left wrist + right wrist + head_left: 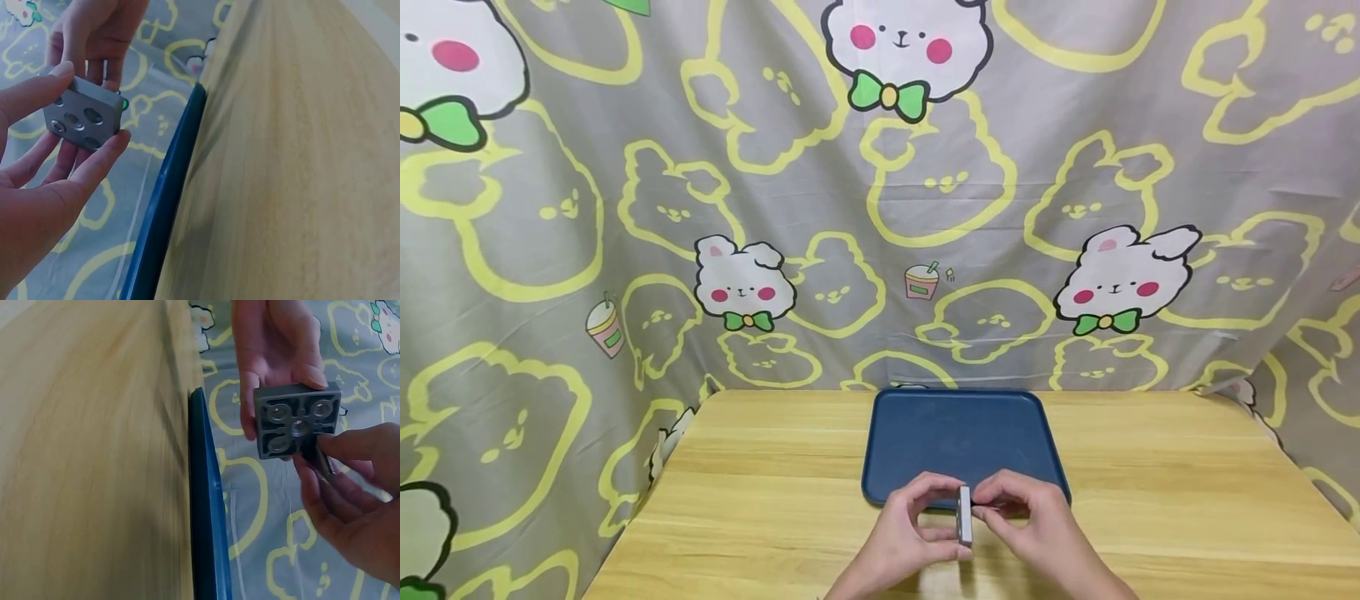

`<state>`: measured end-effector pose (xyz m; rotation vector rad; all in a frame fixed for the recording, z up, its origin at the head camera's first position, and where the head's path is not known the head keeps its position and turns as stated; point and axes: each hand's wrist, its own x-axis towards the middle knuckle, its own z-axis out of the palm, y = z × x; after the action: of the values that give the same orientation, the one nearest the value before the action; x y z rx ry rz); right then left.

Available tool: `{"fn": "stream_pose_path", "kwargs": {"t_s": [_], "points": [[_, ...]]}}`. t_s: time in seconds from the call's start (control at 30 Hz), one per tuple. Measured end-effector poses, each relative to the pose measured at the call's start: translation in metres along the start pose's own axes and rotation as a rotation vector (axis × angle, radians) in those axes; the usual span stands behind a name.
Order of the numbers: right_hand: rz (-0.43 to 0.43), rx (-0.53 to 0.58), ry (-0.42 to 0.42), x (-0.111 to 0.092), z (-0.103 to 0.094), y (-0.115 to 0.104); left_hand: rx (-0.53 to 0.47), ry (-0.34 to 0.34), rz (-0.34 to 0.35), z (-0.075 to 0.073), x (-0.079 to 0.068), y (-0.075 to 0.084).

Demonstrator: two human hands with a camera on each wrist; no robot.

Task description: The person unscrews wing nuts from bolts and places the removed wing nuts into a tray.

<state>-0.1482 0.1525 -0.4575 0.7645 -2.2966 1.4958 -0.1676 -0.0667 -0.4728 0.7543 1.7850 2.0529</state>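
My left hand (904, 529) grips a small grey square metal block (965, 517) by its opposite edges, holding it upright above the table. Round holes pierce the block's flat face (84, 115) in the left wrist view. Its ribbed back (289, 430), seen from the right wrist, has several ringed holes. With thumb and fingers, my right hand (1037, 517) pinches a small threaded bolt (326, 461) with a dark end against the lower corner of that ribbed side. Whether the bolt sits inside a hole is hidden by the fingertips.
A blue tray (958, 437) lies on the wooden table (760, 483), just beyond the hands. Behind and at both sides hangs a grey curtain (820, 200) with yellow outlines and white cartoon animals.
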Motion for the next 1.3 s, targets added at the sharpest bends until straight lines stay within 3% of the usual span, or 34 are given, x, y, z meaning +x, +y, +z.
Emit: {"fn": "stream_pose_path", "kwargs": {"t_s": [0.23, 0.37, 0.47, 0.63, 0.77, 0.83, 0.9, 1.0, 1.1, 1.2, 1.3], "points": [[-0.435, -0.325, 0.064, 0.001, 0.002, -0.002, -0.06, -0.016, -0.016, -0.004, 0.0, 0.002], [-0.63, -0.514, 0.12, 0.004, 0.004, -0.004, -0.064, -0.011, -0.025, -0.005, 0.0, 0.005], [-0.68, -0.559, 0.14, 0.005, 0.005, -0.005, -0.07, -0.004, -0.035, -0.005, -0.001, 0.007], [-0.649, -0.526, 0.145, 0.005, 0.005, -0.006, -0.095, 0.005, -0.062, -0.005, -0.002, 0.009], [-0.551, -0.376, 0.141, 0.005, 0.002, -0.006, -0.093, 0.021, -0.058, -0.006, -0.003, 0.009], [-0.452, -0.28, 0.145, 0.004, 0.0, -0.007, -0.085, 0.03, -0.048, -0.006, -0.002, 0.009], [-0.308, -0.185, 0.151, 0.003, -0.002, -0.009, -0.073, 0.034, -0.033, -0.006, -0.002, 0.01], [-0.021, -0.06, 0.143, 0.001, -0.004, -0.011, -0.047, 0.029, -0.006, -0.005, -0.001, 0.011], [0.254, 0.111, 0.081, 0.001, -0.007, -0.009, -0.025, 0.018, 0.016, -0.002, -0.001, 0.011], [0.428, 0.318, -0.021, 0.002, -0.01, -0.004, -0.013, 0.014, 0.032, 0.0, -0.002, 0.01], [0.532, 0.497, -0.124, 0.002, -0.012, 0.002, 0.0, 0.018, 0.044, 0.001, -0.003, 0.009]]}}
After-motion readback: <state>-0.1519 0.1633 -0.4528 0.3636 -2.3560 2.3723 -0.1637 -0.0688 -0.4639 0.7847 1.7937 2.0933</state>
